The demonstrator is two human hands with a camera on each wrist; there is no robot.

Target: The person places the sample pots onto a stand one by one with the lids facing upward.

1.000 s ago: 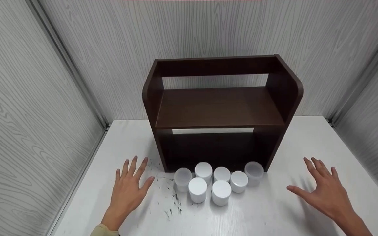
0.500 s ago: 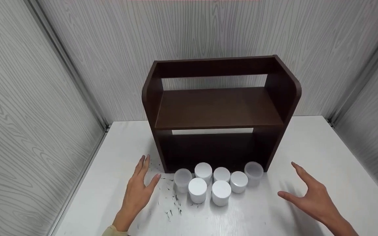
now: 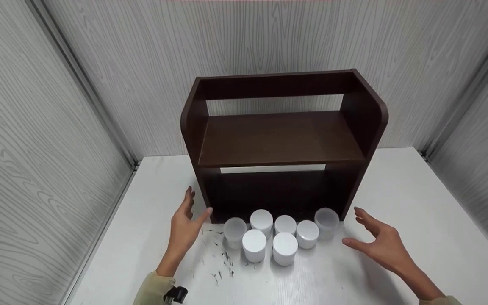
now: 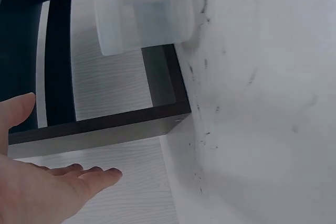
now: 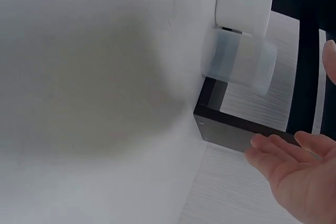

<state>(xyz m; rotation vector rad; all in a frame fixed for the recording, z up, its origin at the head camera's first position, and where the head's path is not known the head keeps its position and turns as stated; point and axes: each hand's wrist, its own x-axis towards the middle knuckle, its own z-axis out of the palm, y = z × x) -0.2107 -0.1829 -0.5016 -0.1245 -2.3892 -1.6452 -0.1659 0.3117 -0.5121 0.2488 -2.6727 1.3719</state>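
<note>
A dark brown two-tier shelf (image 3: pixel 282 140) stands on the white table. In front of its base sit several white round jars (image 3: pixel 285 250), with a translucent cup (image 3: pixel 234 233) at the left end and a second translucent cup (image 3: pixel 327 222) at the right end. My left hand (image 3: pixel 183 231) hovers beside the shelf's lower left side, thumb spread from the fingers. My right hand (image 3: pixel 381 245) is off the lower right side, fingers slightly bent and thumb apart. Both hands hold nothing. In the wrist views, the left hand (image 4: pixel 47 187) and right hand (image 5: pixel 302 177) appear near the side panels.
Grey wood-grain walls enclose the table at the back (image 3: pixel 163 63), left (image 3: pixel 49 169) and right (image 3: pixel 477 140). Dark scuff marks (image 3: pixel 227 256) show on the white tabletop (image 3: pixel 311 279) left of the jars. A black device (image 3: pixel 176 294) sits at the left sleeve.
Both hands have moved inward toward the shelf's sides, and their spread fingers have come closer together. The shelf, jars and cups stay in place; the head view shifts slightly.
</note>
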